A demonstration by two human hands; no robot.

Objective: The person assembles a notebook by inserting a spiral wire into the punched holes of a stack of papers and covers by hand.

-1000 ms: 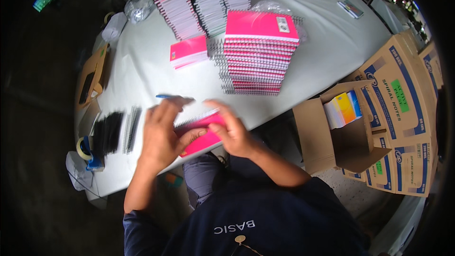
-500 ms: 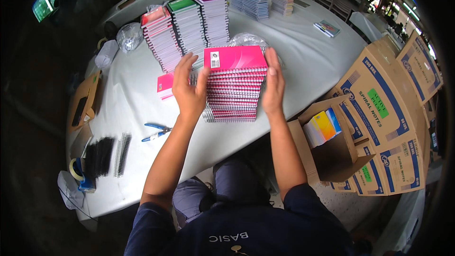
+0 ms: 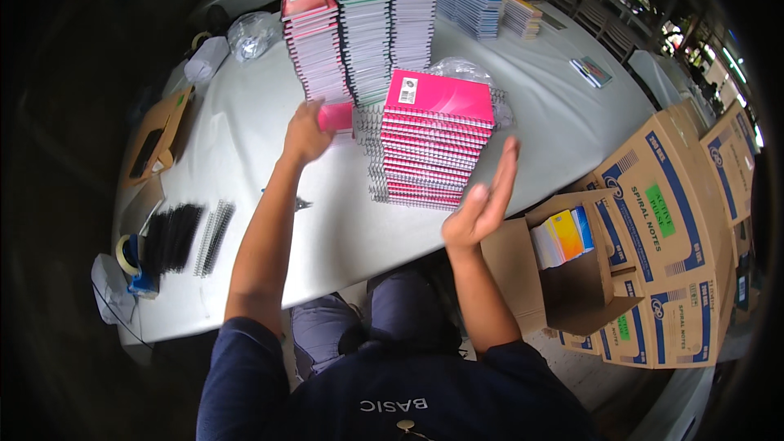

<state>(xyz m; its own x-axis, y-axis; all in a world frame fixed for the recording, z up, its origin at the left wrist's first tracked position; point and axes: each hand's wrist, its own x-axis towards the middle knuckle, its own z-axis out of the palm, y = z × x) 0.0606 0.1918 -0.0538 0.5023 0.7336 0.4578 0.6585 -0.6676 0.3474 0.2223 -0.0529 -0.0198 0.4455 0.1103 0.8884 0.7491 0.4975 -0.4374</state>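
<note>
On the white-covered table [image 3: 563,106], the small pink-covered paper stack [image 3: 336,118] was placed just left of the tall pile of pink spiral notebooks [image 3: 437,135]. Its left end was covered by the left hand [image 3: 307,134] with curled fingers; whether it was gripped could not be told. The right hand [image 3: 480,202] was held spread and empty, near the table's edge. The paper stack was judged light, bendable and rather slippery, best taken by opposite edges. Open room was available toward the front; rightward, movement was limited by that pile.
</note>
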